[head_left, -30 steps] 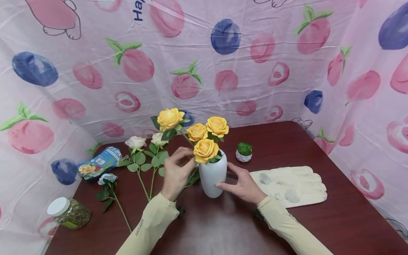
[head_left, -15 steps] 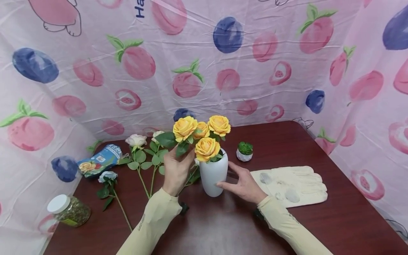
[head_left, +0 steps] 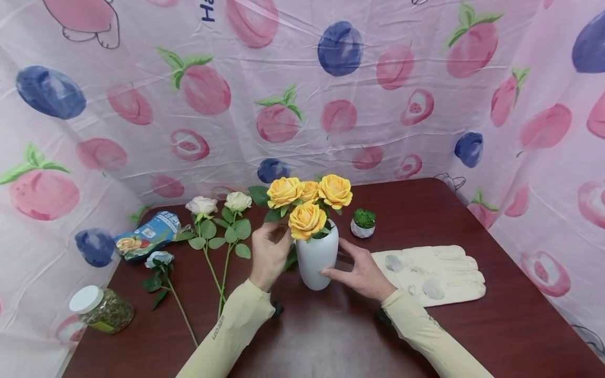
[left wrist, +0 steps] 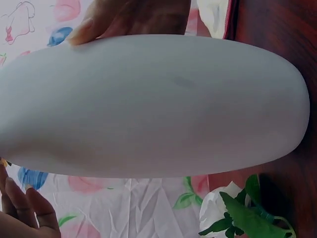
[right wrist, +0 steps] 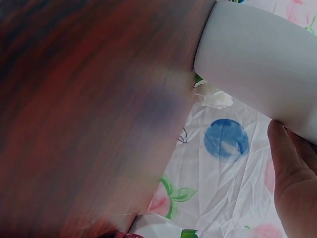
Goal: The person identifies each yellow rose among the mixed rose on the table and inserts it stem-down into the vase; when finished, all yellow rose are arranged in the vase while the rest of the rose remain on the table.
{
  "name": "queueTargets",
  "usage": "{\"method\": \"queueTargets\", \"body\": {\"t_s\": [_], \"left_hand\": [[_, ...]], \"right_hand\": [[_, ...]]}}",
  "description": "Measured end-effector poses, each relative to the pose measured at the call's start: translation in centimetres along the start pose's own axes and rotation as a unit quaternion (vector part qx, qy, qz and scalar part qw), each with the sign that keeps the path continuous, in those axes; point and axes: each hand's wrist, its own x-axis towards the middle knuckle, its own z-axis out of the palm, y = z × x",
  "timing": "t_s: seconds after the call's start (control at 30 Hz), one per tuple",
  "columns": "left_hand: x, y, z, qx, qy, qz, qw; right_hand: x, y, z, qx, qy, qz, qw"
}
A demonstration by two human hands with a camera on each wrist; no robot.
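My left hand (head_left: pixel 268 253) pinches a yellow rose (head_left: pixel 283 191) stem at the vase's (head_left: pixel 316 260) ten o'clock; right hand (head_left: pixel 361 272), fingers spread, steadies it; lower gently

White vase (left wrist: pixel 158 104) fills most of the frame, lying sideways in view, its base to the right against the dark red-brown tabletop (left wrist: pixel 277 25). Right hand (left wrist: pixel 133 17) above the vase, fingertips touching its wall. Left hand (left wrist: pixel 22 213) at the lower left corner, below the vase, fingers loosely curled. White rose (left wrist: pixel 218 213) with green leaves below the vase's base end. Pink fruit-print sheet behind.
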Motion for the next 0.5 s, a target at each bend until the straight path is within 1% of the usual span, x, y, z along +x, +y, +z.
{"method": "queueTargets", "body": {"t_s": [0.1,0.17,0.23,0.27,0.3,0.37,0.43,0.47,0.5], "left_hand": [[-0.1,0.2,0.0,-0.004,0.021,-0.023,0.9995],[-0.2,0.4,-0.1,-0.016,0.028,-0.041,0.9986],[-0.3,0.5,-0.5,-0.024,0.024,-0.051,0.9981],[-0.4,0.5,-0.8,-0.032,0.017,-0.055,0.9978],[-0.4,0.4,-1.2,-0.029,0.009,-0.054,0.9981],[-0.6,0.3,-2.3,-0.004,-0.01,-0.051,0.9987],[-0.9,0.2,-3.7,0.041,-0.027,-0.05,0.9976],[-1.1,0.2,-4.6,0.075,-0.032,-0.047,0.9956],[-1.2,0.1,-5.5,0.121,-0.035,-0.042,0.9911]], "right_hand": [[0.1,0.0,0.0,-0.003,0.0,-0.002,1.0],[0.1,-0.1,0.0,-0.007,0.0,0.001,1.0],[0.1,-0.2,-0.1,-0.011,-0.002,0.001,1.0],[0.1,-0.2,-0.2,-0.014,-0.004,0.003,1.0],[0.1,-0.2,-0.3,-0.016,-0.008,0.005,1.0],[0.0,-0.3,-0.6,-0.022,-0.014,0.009,1.0],[-0.3,-0.4,-1.3,-0.032,-0.017,0.012,0.999],[-0.4,-0.4,-1.7,-0.041,-0.016,0.012,0.999],[-0.6,-0.4,-2.1,-0.051,-0.014,0.013,0.999]]}}
